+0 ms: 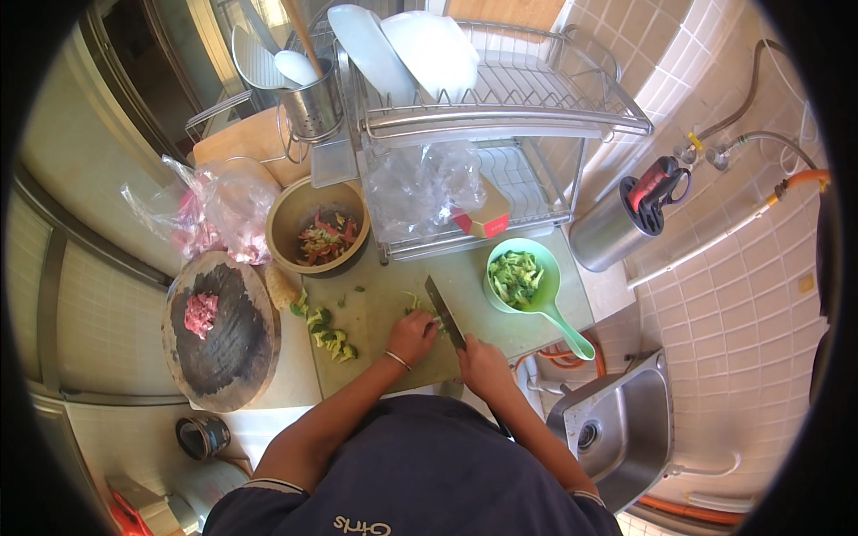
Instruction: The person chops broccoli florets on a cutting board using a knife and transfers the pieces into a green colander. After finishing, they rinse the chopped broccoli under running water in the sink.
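Note:
My right hand point(485, 367) grips the handle of a kitchen knife point(444, 309), whose blade points away from me over the greenish board point(375, 372). Close to the blade's left side, the fingers of my left hand point(412, 336) press on small green vegetable pieces, mostly hidden under them. More cut broccoli point(330, 333) lies in a loose row on the left of the board. To the right, a mint-green plastic ladle point(562, 288) holds a heap of broccoli pieces point(516, 278).
A round wooden chopping block point(258, 362) with chopped raw meat point(201, 315) stands at left. Behind it are plastic bags of meat point(231, 214) and a brown bowl point(281, 228) of scraps. Beyond are a wire dish rack point(509, 124), a knife holder point(606, 231) and, lower right, a steel sink point(623, 429).

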`<state>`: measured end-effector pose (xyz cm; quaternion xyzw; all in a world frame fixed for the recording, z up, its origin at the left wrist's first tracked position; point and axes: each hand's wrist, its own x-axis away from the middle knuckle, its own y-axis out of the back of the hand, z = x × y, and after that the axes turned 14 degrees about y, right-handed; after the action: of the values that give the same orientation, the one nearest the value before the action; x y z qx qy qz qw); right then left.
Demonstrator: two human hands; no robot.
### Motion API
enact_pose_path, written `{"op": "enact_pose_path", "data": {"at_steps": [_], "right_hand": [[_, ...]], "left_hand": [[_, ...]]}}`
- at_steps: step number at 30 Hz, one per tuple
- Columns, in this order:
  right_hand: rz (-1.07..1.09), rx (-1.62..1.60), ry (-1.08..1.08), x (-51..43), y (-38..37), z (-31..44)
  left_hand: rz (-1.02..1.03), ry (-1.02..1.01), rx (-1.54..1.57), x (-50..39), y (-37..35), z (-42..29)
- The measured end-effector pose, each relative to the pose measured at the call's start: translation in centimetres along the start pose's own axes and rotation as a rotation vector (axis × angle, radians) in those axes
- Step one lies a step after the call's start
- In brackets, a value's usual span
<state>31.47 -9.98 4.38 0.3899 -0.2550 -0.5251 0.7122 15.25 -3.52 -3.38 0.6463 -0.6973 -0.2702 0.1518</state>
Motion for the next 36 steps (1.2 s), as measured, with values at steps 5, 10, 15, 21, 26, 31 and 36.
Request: {"op": "enact_pose_path", "data": {"at_steps": [5,10,15,21,26,31,36], "right_hand": [[0.025,0.013,-0.012,0.4,-0.1,-0.1],[0.087,-0.004,-0.085,2.1,0.3,0.1],[0.035,-0.005,-0.025,0.9,-1.1,-0.9],[0.017,-0.004,-0.021,0.7,-1.8,-1.6],[-0.012,-0.022,-0.041,0.7,-1.5,-1.3],[-0.072,-0.037,-0.012,1.2,-0.9,-1.4],[-0.168,-0.059,0.004,1.2,0.2,-1.4]], "left_hand": [[-0.011,-0.003,0.004,0.0,-0.1,0.2],[-0.005,0.012,0.007,0.0,-0.3,0.5],[0.026,0.026,0.008,-0.1,-0.1,0.2],[0.062,0.053,0.080,0.1,0.5,-0.5],[-0.018,0.176,0.266,-0.1,-0.2,0.3],[-0.003,0.377,0.575,-0.6,0.7,1.6],[-0.098,0.397,0.432,-1.2,3.2,3.4]]}}
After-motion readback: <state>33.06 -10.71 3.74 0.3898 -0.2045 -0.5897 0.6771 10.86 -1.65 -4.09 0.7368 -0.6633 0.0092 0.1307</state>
